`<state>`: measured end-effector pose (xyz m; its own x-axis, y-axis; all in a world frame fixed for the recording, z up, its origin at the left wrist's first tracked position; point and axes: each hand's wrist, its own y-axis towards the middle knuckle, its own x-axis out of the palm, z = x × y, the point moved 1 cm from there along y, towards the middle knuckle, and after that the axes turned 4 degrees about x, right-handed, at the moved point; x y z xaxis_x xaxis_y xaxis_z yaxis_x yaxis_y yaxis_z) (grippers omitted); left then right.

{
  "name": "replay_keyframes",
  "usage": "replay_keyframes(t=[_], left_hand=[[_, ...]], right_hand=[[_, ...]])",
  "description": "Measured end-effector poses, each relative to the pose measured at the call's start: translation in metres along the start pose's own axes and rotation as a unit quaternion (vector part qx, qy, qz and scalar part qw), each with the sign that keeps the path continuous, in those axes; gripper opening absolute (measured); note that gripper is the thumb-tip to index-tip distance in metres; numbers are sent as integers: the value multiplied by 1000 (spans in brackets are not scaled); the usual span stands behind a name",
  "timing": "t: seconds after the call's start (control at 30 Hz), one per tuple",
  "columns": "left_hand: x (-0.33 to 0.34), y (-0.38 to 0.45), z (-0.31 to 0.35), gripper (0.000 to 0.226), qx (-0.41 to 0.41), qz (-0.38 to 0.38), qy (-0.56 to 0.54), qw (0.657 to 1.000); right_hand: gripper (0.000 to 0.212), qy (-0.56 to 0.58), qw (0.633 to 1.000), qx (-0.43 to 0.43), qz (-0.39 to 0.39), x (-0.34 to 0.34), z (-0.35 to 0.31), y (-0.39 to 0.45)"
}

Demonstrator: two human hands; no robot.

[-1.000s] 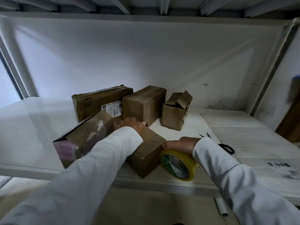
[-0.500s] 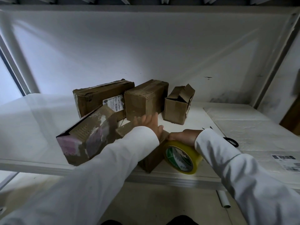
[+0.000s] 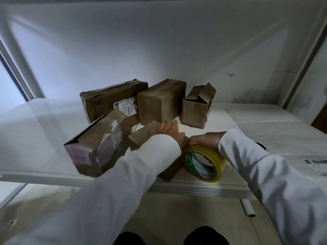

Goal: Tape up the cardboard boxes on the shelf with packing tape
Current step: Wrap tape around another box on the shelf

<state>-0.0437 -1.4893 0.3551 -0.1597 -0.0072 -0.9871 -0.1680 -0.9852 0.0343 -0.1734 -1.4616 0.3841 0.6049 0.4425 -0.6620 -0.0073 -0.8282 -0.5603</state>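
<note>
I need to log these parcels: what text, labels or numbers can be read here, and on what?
No text is legible.
Shipping label on the long back box: print too small.
Green print inside the tape roll: blurred.
Label on the white sheet at right: blurred and cut off.

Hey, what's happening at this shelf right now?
A person in white sleeves is taping a small cardboard box at the front of the shelf. The left hand presses flat on the box while the right hand grips a yellow tape roll against its end. Four other boxes sit nearby.
</note>
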Motion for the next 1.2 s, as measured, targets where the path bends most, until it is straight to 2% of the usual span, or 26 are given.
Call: replay_keyframes(t=[0.07,0.2,0.33,0.47,0.57,0.67,0.7,0.73,0.8,0.87,1.0,1.03,1.1,1.13,1.2], left_hand=[[-7,6,-14,59,-33,9,23,999],[-8,10,-32,57,-135,-17,-61,989],[-5,7,-33,59,-150,-18,-66,986],[-14,16,-38,57,-151,-75,-95,981],[-31,25,-38,58,-127,-126,-125,976],[-46,24,-32,36,-110,-149,-276,943],[-51,23,-28,35,-97,-142,-314,934],[-55,20,-23,33,-84,-143,-327,930],[-59,21,-14,17,-61,-120,-357,924],[-66,15,-11,24,-49,-102,-369,923],[-84,-5,-8,17,-38,-97,-336,936],[-89,-16,-3,20,-2,-111,-302,947],[-89,-34,11,52,93,-169,-224,955],[-81,-36,16,72,113,-179,-181,960],[-65,-36,26,103,88,-145,-91,981]], right_hand=[[41,10,1000,9,-2,0,2,2],[39,37,999,-4,0,1,5,7],[39,130,990,-3,-44,1,16,6],[48,218,955,-120,-162,-2,35,-3],[57,284,904,-252,-197,-15,35,-22],[51,371,842,-356,-164,-36,10,-47],[48,390,826,-379,-152,-42,-1,-52],[42,393,821,-390,-139,-46,-13,-57],[25,378,842,-371,-100,-47,-31,-59],[24,391,854,-337,-63,-45,-40,-51],[20,463,828,-315,-39,-47,-38,-33],[21,473,823,-311,-39,-48,-39,-31],[28,464,830,-307,-27,-47,-43,-30],[29,455,836,-306,-18,-46,-44,-30],[29,450,841,-300,-12,-44,-45,-32]])
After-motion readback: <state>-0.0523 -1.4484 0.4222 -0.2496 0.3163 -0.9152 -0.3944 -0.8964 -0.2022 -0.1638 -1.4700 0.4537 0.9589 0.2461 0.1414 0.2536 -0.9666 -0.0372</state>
